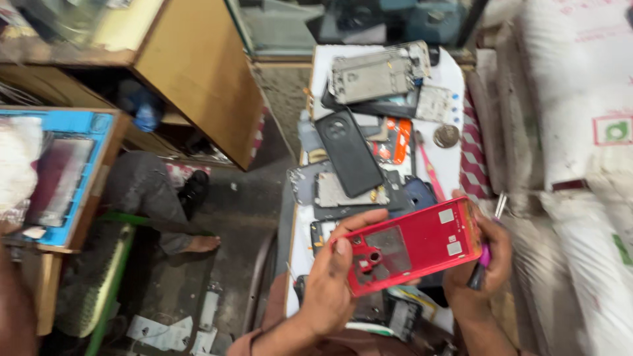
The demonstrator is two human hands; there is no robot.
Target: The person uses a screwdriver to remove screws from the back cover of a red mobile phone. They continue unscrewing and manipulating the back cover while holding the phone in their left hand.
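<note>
A red phone back cover (415, 244), inner side up with a round camera hole, is held between both hands over a small white table. My left hand (330, 280) grips its left end, thumb on the top edge. Its right end is held by my right hand (478, 267), which also holds a pink-handled tool (486, 254) with a metal tip sticking up. On the table beyond lie a dark phone back cover (348, 151), a grey metal frame (372, 76), and several other phone parts.
A white table (445, 165) holds a coin-like disc (446, 136) and an orange part (401, 142). White sacks (580, 132) stand at right. At left are a wooden cabinet (198, 72), a blue mat (62, 171) on a bench, and another person's leg and foot (165, 211).
</note>
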